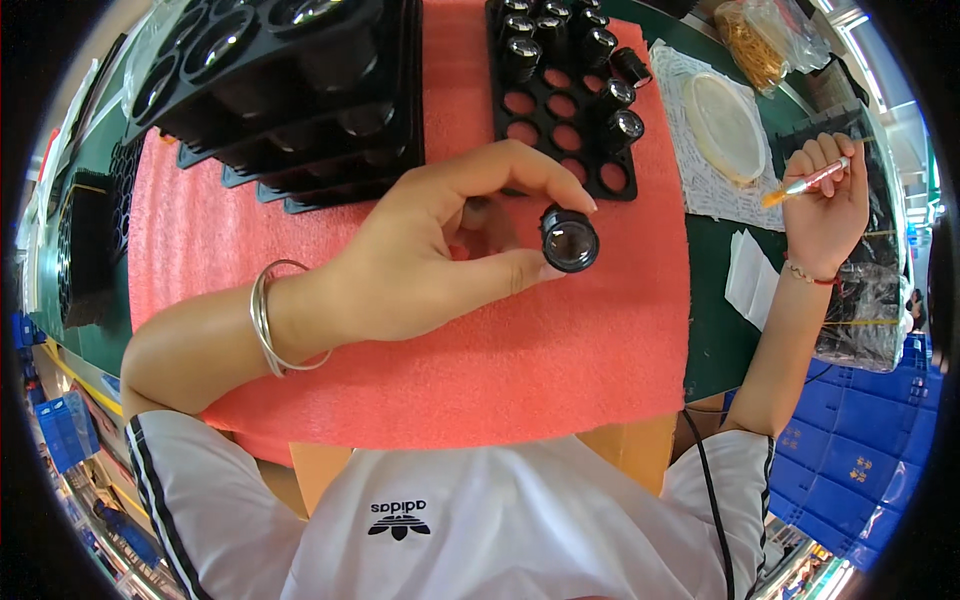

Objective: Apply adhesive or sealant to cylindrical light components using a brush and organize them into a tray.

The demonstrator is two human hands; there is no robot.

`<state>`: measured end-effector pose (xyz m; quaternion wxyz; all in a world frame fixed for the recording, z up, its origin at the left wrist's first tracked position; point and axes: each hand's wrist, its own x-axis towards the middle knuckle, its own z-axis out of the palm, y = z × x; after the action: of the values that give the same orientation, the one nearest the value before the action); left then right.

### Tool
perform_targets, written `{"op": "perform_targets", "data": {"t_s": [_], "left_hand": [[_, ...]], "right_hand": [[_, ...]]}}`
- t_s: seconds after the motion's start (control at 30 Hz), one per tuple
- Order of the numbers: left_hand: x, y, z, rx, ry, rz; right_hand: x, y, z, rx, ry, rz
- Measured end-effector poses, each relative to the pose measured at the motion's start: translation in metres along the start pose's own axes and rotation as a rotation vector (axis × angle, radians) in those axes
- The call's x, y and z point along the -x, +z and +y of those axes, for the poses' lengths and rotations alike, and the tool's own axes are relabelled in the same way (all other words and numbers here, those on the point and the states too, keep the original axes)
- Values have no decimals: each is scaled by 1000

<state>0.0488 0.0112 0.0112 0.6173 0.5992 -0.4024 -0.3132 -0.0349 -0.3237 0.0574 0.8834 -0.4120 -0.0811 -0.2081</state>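
Between the thumb and index finger of my left hand [430, 245] is a small black lens [570, 243], its glass end turned up toward me. It is held above the red foam mat [450, 370]. My right hand [828, 200], raised at the right, is closed round a slim brush [818, 178] with a pale, reddish handle and an orange tip. Just beyond my left hand lies a black tray with round holes [540, 105]. Several black lenses [625, 128] stand in its far and right parts, and one leans over at its right edge.
Stacked black trays with large round cups [300, 110] rise at the far left. A round translucent lid [725, 130] rests on printed paper to the right, near a folded white paper [750, 278]. A bag of rubber bands [750, 45] sits far right; blue crates [850, 430] stand lower right.
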Motion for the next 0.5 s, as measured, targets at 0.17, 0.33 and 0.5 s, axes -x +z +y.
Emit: {"op": "perform_targets", "data": {"t_s": [0.17, 0.33, 0.5], "left_hand": [[-3, -1, 0, 16, 11, -18], [-2, -1, -4, -25, 6, 10], [-3, 2, 0, 78, -33, 0]], "right_hand": [[3, 6, -2, 27, 19, -12], [-1, 2, 3, -15, 56, -48], [2, 6, 3, 45, 29, -31]]}}
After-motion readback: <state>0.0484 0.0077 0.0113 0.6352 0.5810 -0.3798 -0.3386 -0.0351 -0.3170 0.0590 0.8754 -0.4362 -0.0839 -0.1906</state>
